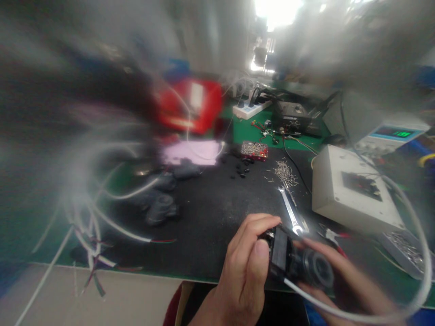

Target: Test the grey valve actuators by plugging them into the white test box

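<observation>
At the bench's near edge, my left hand (243, 267) grips a black housing (279, 249), its thumb and fingers closed on the left end. A white cable (306, 296) leaves the housing at its lower side and loops out to the right. My right hand (353, 276), blurred, is wrapped around the right end, where a round, glassy, lens-like part (318, 268) shows between thumb and fingers. Just beyond the hands lies a double-ended wrench (288, 208). Similar dark housings (161, 208) lie on the mat to the left.
Loose metal pins (284, 173) lie in a heap near a small pin box (254, 150). On the right stand a white box (353, 190), a lit-display instrument (394, 132) and a screw tray (404, 251). White cables (95, 226) hang over the left edge. A red bin (190, 106) stands behind.
</observation>
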`<control>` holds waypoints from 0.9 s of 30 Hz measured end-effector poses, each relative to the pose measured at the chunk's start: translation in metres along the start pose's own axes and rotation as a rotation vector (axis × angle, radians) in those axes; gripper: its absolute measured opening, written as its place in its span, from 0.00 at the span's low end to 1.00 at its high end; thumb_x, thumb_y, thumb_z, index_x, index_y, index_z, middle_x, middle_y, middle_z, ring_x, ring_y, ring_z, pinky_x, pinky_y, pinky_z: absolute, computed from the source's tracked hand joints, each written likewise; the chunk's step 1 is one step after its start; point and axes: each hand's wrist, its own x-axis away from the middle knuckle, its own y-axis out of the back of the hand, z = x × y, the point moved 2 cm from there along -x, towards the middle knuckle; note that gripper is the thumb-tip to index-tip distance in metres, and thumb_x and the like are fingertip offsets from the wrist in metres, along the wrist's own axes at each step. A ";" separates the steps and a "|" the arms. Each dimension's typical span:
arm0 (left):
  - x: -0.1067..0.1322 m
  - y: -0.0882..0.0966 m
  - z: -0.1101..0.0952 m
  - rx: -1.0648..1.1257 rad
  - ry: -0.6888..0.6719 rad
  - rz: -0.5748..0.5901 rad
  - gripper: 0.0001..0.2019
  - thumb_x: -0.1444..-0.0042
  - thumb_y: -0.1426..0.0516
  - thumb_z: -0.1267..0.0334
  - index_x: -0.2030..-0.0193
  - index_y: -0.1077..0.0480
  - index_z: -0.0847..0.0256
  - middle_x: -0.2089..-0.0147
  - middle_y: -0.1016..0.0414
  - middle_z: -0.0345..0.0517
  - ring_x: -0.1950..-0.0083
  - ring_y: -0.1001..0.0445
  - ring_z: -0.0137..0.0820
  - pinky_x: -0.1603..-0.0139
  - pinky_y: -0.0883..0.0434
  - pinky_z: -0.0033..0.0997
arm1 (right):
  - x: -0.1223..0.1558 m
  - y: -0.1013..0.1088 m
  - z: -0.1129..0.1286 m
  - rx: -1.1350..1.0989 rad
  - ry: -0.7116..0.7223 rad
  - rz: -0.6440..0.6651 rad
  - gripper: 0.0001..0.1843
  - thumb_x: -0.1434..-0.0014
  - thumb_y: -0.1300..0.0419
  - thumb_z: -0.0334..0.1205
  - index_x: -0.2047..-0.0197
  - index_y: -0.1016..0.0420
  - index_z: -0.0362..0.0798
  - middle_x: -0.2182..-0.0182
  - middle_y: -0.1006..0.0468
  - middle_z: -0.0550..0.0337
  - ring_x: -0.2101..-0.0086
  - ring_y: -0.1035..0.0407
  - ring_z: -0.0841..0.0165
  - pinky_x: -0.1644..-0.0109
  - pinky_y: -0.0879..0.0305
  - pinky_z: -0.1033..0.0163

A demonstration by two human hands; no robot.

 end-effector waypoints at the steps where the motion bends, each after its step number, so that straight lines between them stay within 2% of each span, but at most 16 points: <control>1: 0.001 0.001 0.001 -0.010 -0.036 0.010 0.19 0.24 0.55 0.58 0.40 0.25 0.52 0.42 0.23 0.48 0.38 0.28 0.41 0.37 0.34 0.39 | -0.001 0.002 -0.001 0.005 0.004 0.007 0.18 0.38 0.31 0.52 0.49 0.16 0.53 0.55 0.16 0.55 0.58 0.19 0.56 0.52 0.18 0.61; 6: 0.004 0.004 0.005 -0.050 -0.158 0.078 0.19 0.25 0.53 0.62 0.35 0.27 0.51 0.39 0.25 0.53 0.36 0.29 0.45 0.36 0.33 0.44 | -0.007 0.014 -0.004 0.051 0.014 0.186 0.18 0.39 0.29 0.48 0.47 0.16 0.52 0.53 0.16 0.56 0.56 0.19 0.56 0.51 0.18 0.62; 8: 0.005 0.004 0.005 -0.060 -0.168 0.082 0.19 0.25 0.53 0.63 0.34 0.27 0.51 0.38 0.25 0.53 0.35 0.30 0.46 0.35 0.33 0.45 | -0.007 0.016 -0.004 0.042 0.067 0.208 0.19 0.37 0.29 0.45 0.43 0.18 0.54 0.50 0.17 0.59 0.55 0.19 0.59 0.50 0.19 0.66; 12: 0.005 0.001 0.006 -0.086 -0.162 0.058 0.19 0.24 0.53 0.61 0.35 0.27 0.52 0.38 0.25 0.52 0.35 0.30 0.45 0.34 0.34 0.45 | -0.006 0.013 -0.008 0.037 0.121 0.224 0.24 0.35 0.29 0.41 0.38 0.25 0.60 0.48 0.18 0.66 0.54 0.19 0.67 0.46 0.24 0.73; 17: 0.001 -0.002 0.009 -0.053 -0.096 0.017 0.19 0.24 0.54 0.59 0.40 0.24 0.53 0.42 0.23 0.51 0.39 0.27 0.42 0.37 0.33 0.41 | -0.004 0.006 -0.008 0.068 0.179 0.185 0.23 0.32 0.32 0.42 0.37 0.29 0.57 0.46 0.19 0.63 0.50 0.21 0.66 0.45 0.25 0.72; 22: -0.001 0.000 0.014 -0.090 -0.021 -0.001 0.20 0.23 0.56 0.60 0.42 0.23 0.51 0.43 0.23 0.47 0.38 0.28 0.39 0.36 0.35 0.36 | -0.002 0.001 -0.005 0.048 0.213 0.125 0.21 0.32 0.34 0.43 0.37 0.29 0.56 0.46 0.20 0.61 0.49 0.23 0.64 0.44 0.25 0.69; 27: -0.002 0.002 0.015 -0.133 0.006 0.007 0.20 0.23 0.57 0.61 0.43 0.23 0.52 0.45 0.22 0.45 0.40 0.27 0.36 0.38 0.35 0.33 | -0.002 0.000 -0.007 0.034 0.185 0.135 0.23 0.32 0.33 0.43 0.36 0.30 0.58 0.43 0.21 0.64 0.46 0.24 0.67 0.40 0.30 0.74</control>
